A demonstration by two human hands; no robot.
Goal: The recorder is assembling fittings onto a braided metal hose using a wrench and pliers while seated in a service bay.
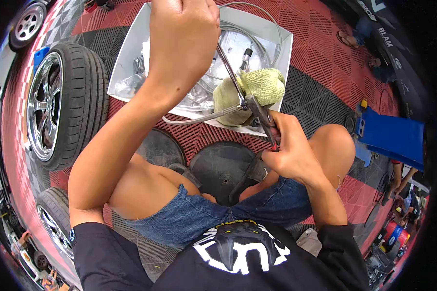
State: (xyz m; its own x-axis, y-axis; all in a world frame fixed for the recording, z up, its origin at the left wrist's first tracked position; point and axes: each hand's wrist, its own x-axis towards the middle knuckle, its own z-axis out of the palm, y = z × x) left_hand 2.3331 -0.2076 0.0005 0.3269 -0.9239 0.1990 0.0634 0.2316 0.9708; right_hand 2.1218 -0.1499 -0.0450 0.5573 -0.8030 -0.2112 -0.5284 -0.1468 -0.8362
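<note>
My left hand point(184, 34) is raised over a white box and closed around the end of a long chrome wrench point(230, 68). The wrench's other end meets a metal fitting point(241, 104) on a braided hose point(204, 116). My right hand point(289, 150) grips pliers point(261, 116) with a bit of red on the handle. Their jaws reach the same spot beside the wrench head. A pale green cloth point(262, 86) bunches around the part there and hides much of it. The left fingertips are mostly out of sight.
The white box point(289, 48) holds coiled hose, plastic bags and metal parts. Black round pieces point(223, 167) lie between my legs. Wheels with tyres point(82, 102) stand at the left. A blue panel point(393, 136) is at the right, and another person's foot point(347, 40) at the upper right.
</note>
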